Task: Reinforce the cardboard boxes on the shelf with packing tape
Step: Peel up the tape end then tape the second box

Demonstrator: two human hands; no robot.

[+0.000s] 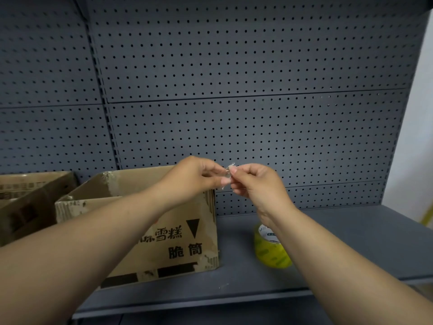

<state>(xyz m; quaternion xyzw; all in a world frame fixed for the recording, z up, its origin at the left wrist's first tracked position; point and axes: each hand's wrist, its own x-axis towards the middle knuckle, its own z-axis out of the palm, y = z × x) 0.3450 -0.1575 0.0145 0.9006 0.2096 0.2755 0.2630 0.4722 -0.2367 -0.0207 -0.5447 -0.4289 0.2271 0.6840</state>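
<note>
Spanning the background: grey perforated back panel (pixel 234 66), small holes in regular rows, a slotted upright towards its left. Below it: grey metal shelf (pixel 339 242), running across the view. On the shelf, left of centre: cardboard box (pixel 182 242), brown, open-topped, worn; black Chinese print and a black downward triangle on the front; torn tape remnants at the rim and corners. Further left, cut off by the frame edge: second cardboard box (pixel 28 202), also open, just beside the first. Two bare forearms enter from the lower edge; left hand (pixel 194 174) and right hand (pixel 255 184) meet in the air above the first box's right rear corner, in front of the panel. On the shelf right of that box, partly hidden under the right wrist: roll of packing tape (pixel 271 252), yellowish-green, white label at the core, blurred. Smallest item: scrap of clear tape (pixel 228 173), crumpled, pinched between thumb and fingertips of both hands, apart from the box.
</note>
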